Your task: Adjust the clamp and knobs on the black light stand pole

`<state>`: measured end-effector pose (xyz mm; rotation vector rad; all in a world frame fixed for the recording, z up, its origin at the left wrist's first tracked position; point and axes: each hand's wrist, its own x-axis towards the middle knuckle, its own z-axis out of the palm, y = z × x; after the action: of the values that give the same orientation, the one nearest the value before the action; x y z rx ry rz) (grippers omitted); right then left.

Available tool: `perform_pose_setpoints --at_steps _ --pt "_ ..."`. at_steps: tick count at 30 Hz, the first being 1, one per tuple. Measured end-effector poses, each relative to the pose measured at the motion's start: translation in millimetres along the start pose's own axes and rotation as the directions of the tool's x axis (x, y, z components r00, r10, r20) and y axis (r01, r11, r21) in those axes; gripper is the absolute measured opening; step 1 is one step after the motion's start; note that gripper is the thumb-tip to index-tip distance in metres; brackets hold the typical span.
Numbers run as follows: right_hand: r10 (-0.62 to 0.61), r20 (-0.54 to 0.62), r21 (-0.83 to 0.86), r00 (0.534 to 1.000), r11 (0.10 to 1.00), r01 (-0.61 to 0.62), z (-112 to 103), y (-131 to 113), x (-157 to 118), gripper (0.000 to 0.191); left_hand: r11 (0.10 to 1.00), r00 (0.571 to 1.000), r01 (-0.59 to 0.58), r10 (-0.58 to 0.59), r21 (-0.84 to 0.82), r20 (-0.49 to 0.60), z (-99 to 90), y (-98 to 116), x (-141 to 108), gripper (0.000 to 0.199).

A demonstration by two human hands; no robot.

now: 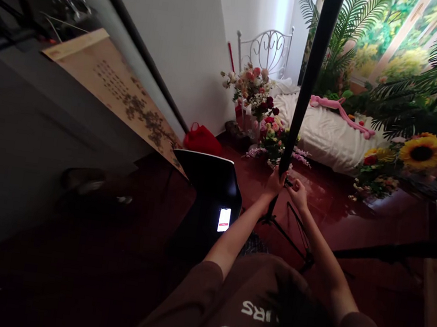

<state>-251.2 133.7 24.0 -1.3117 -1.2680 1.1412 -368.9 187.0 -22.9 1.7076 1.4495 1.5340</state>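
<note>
A tall black light stand [308, 84] rises in front of me and leans to the right at its top. My left hand [275, 184] is closed around its pole, low in the middle of the view. Just to the right, my right hand [298, 194] pinches a small dark knob [288, 183] on the side of the pole. The fingers partly hide the knob. Below my hands the stand's legs [288, 236] spread over the dark red floor.
A black chair [210, 178] with a lit phone [224, 220] stands to the left, near a red bag [203, 139] and a hanging scroll [126, 98]. Flowers [254, 90] and a white-covered bed [327, 132] lie ahead. Another black pole [400, 248] crosses at right.
</note>
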Motion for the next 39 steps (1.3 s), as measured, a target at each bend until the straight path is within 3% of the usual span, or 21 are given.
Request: perform_pose_setpoints --at_steps 3,5,12,19,23,27,32,36,39 --pt "-0.268 -0.025 -0.389 0.963 0.89 0.237 -10 -1 -3 0.015 1.0 1.0 -0.002 0.002 0.013 -0.004 0.7 -3 -1 0.052" --pt "-0.361 -0.001 -0.537 0.932 0.787 0.304 -14 -3 -8 0.007 1.0 1.0 -0.005 0.005 0.015 0.003 -0.5 -4 -1 0.053" --pt "-0.393 0.169 -0.546 0.904 0.726 0.418 -16 -3 -37 0.015 0.997 0.996 -0.07 0.069 0.013 0.055 -16.9 19 17 0.051" --pt "-0.314 0.185 -0.409 0.931 0.837 0.363 -15 0 -43 0.048 0.995 0.994 -0.057 0.049 -0.078 -0.093 -22.0 73 57 0.044" --pt "-0.302 0.114 -0.283 0.947 0.904 0.322 -10 5 -41 0.056 0.982 0.991 -0.117 0.106 -0.147 -0.081 -28.0 93 73 0.042" --pt "-0.237 0.004 -0.256 0.971 0.939 0.23 -6 10 -34 0.05 0.977 0.989 -0.141 0.132 -0.159 -0.067 -32.1 99 75 0.041" --pt "-0.244 -0.141 -0.291 0.96 0.937 0.195 -4 7 -21 0.032 0.979 0.987 -0.147 0.137 -0.142 -0.079 -32.5 99 74 0.042" --pt "-0.266 -0.187 -0.388 0.946 0.904 0.178 -5 0 -15 0.033 0.978 0.987 -0.149 0.138 -0.144 -0.085 -32.2 100 74 0.041" --pt "-0.209 -0.216 -0.459 0.954 0.884 0.09 -5 -1 -11 0.039 0.975 0.985 -0.161 0.149 -0.156 -0.085 -33.6 102 73 0.04"
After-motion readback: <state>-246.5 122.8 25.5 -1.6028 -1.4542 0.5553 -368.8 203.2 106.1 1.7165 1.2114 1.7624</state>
